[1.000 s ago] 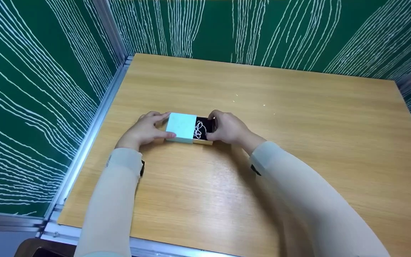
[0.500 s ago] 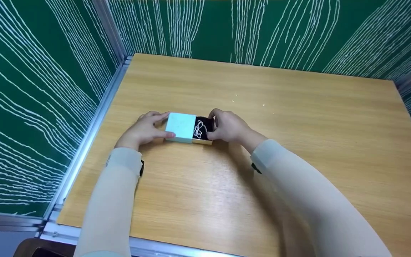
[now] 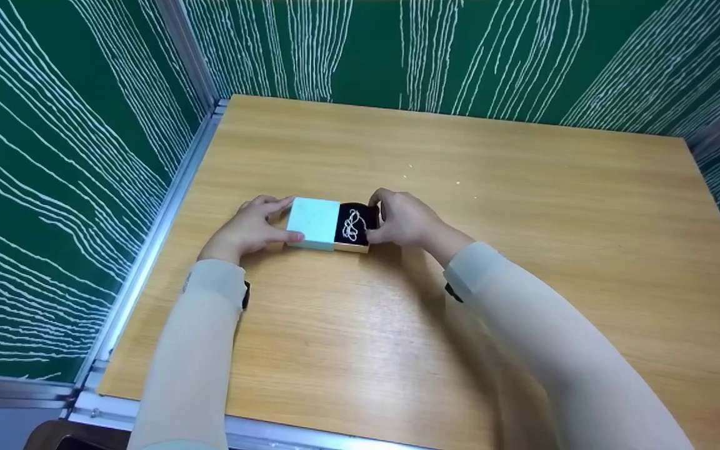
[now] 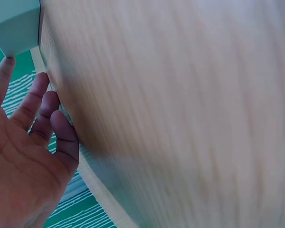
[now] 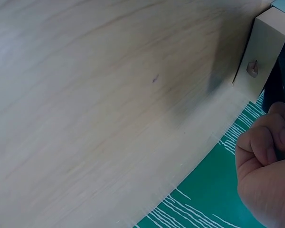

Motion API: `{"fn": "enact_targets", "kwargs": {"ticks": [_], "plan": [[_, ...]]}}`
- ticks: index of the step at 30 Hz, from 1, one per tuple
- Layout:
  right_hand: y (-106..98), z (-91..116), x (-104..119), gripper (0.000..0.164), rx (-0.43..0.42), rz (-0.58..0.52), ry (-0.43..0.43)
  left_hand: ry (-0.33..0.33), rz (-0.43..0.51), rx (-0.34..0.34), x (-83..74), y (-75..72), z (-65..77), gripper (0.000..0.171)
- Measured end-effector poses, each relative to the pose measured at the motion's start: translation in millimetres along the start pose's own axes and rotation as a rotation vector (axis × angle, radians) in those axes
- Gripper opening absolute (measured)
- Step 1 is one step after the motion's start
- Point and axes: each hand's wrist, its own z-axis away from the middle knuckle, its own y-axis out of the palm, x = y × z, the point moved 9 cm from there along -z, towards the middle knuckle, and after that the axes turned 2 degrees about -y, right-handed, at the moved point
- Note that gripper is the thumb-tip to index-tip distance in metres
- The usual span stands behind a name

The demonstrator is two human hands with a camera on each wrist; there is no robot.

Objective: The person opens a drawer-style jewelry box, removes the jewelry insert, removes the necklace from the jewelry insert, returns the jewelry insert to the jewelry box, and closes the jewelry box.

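On the table, a small jewelry box with a light-blue cover (image 3: pixel 314 220) lies with its tan tray (image 3: pixel 352 248) partly slid out to the right. A black pad (image 3: pixel 366 214) in the tray carries a silver chain (image 3: pixel 350 226). My left hand (image 3: pixel 247 228) holds the cover by its left end between thumb and index finger; its other fingers extend loosely in the left wrist view. At the tray's right end, my right hand (image 3: pixel 409 219) pinches the black pad, which stands slightly raised there. The right wrist view shows the pad above the tray's end wall, the other fingers curled.
The wooden table (image 3: pixel 460 300) extends around the box. A few tiny white specks (image 3: pixel 458 182) lie beyond the right hand. Green panels with white streaks (image 3: pixel 372 56) border the back and left. A dark brown object (image 3: pixel 72 434) sits at the lower left, off the table.
My right hand has shifted slightly rightward, drawing the black pad's right edge up and out of the tray. The left hand keeps its hold on the cover.
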Motion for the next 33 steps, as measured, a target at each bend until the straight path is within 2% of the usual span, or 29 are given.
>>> {"fn": "enact_targets", "kwargs": {"ticks": [16, 24, 33], "plan": [[-2, 9, -8, 0.073, -0.025, -0.044, -0.002, 0.004, 0.002, 0.007, 0.0, 0.1, 1.3, 0.104], [-1, 11, -13, 0.071, -0.041, -0.089, -0.006, 0.043, -0.005, 0.009, -2.3, 0.7, 3.0, 0.102], [2, 12, -19, 0.071, -0.044, -0.143, -0.006, 0.031, -0.004, 0.000, -2.5, 2.6, 4.8, 0.103]]}}
